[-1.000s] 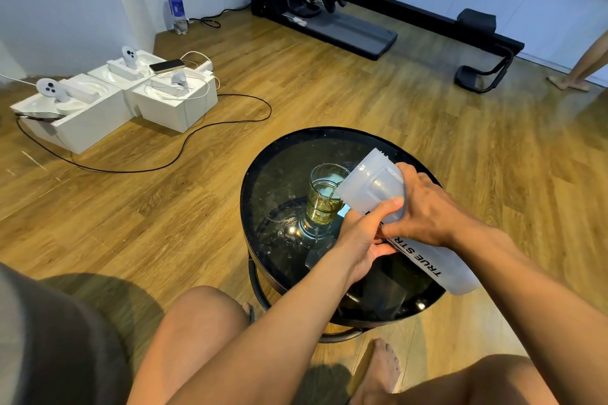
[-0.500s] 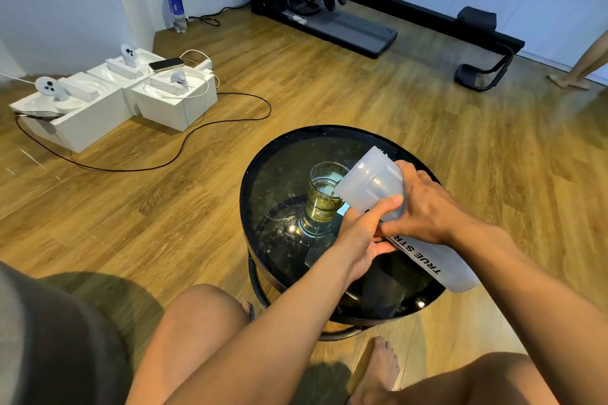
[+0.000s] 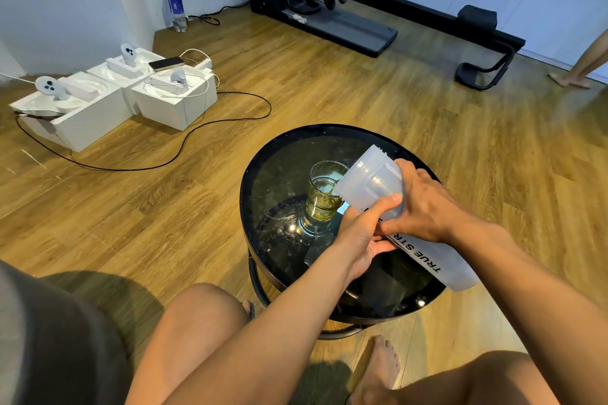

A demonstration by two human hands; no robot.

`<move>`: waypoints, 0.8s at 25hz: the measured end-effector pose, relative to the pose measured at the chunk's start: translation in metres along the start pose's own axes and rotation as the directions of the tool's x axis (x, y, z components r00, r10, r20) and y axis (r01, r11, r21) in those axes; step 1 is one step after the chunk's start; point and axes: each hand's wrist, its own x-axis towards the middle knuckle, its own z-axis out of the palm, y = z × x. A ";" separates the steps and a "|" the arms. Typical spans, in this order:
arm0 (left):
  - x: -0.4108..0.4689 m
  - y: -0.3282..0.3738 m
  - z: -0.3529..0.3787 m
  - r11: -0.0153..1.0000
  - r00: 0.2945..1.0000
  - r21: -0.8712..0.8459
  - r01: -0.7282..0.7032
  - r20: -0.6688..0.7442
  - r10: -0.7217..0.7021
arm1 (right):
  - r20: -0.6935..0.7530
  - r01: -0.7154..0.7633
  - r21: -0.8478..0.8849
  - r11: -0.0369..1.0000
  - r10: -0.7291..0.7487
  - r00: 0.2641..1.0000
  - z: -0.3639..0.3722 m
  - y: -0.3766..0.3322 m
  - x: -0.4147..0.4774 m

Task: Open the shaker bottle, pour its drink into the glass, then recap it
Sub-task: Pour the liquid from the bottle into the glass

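Note:
A translucent white shaker bottle (image 3: pixel 371 182) with black lettering is tipped down to the left, its open mouth over the rim of a clear glass (image 3: pixel 324 197). The glass stands on a round black glass-topped table (image 3: pixel 269 181) and holds yellowish drink, roughly half full. My right hand (image 3: pixel 427 207) grips the bottle's middle from above. My left hand (image 3: pixel 365 233) holds it from below, thumb up against its side. The bottle's base points toward my right knee. No cap is in view.
White boxes (image 3: pixel 108 102) with controllers, a phone and cables lie on the wooden floor at the left. A water bottle (image 3: pixel 174 5) stands by the wall. A black exercise machine (image 3: pixel 362 10) is at the back. Another person's leg (image 3: pixel 589 59) shows at the far right.
The bottle has stayed tipped over the glass with both hands on it; its mouth has shifted only slightly and the drink level has barely changed.

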 end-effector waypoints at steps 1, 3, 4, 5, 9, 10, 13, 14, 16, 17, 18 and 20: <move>0.000 0.000 0.000 1.000 1.000 0.000 0.001 0.001 -0.001 | 0.002 0.002 0.001 1.000 -0.002 1.000 0.000 0.000 0.000; -0.001 0.000 0.000 1.000 1.000 0.004 -0.001 0.005 0.001 | 0.004 0.003 0.006 1.000 -0.003 1.000 0.000 0.000 -0.001; -0.001 0.000 0.000 1.000 1.000 0.005 -0.003 0.007 0.003 | 0.004 0.001 0.007 1.000 -0.001 1.000 0.000 -0.001 -0.001; -0.001 0.000 0.000 1.000 1.000 0.005 -0.005 0.011 0.005 | 0.005 -0.001 0.008 1.000 0.001 1.000 -0.001 -0.001 -0.001; -0.001 0.000 -0.001 1.000 1.000 0.003 -0.007 0.019 0.007 | 0.009 -0.003 -0.001 1.000 0.003 1.000 -0.002 -0.002 -0.002; -0.001 0.000 -0.001 1.000 1.000 0.000 -0.006 0.017 0.006 | 0.012 -0.002 -0.002 1.000 0.002 1.000 -0.002 -0.002 -0.002; -0.001 0.000 -0.001 1.000 1.000 0.001 -0.005 0.011 0.005 | 0.018 -0.006 0.001 1.000 0.006 1.000 -0.002 -0.003 -0.002; 0.000 0.000 -0.001 1.000 1.000 0.002 -0.006 0.010 0.006 | 0.017 -0.008 0.001 1.000 0.008 1.000 -0.002 -0.004 -0.002; 0.000 0.000 -0.001 1.000 1.000 0.004 -0.008 0.012 0.008 | 0.014 -0.009 0.001 1.000 0.009 1.000 -0.002 -0.004 -0.002; 0.000 -0.001 -0.001 1.000 1.000 0.004 -0.009 0.014 0.009 | 0.013 -0.009 0.001 1.000 0.009 1.000 -0.002 -0.004 -0.002; 0.000 -0.001 -0.002 1.000 1.000 0.002 -0.010 0.016 0.009 | 0.013 -0.009 0.001 1.000 0.009 1.000 -0.002 -0.004 -0.002; 0.000 -0.001 -0.002 1.000 1.000 0.000 -0.010 0.016 0.010 | 0.017 -0.008 0.000 1.000 0.008 1.000 -0.003 -0.004 -0.002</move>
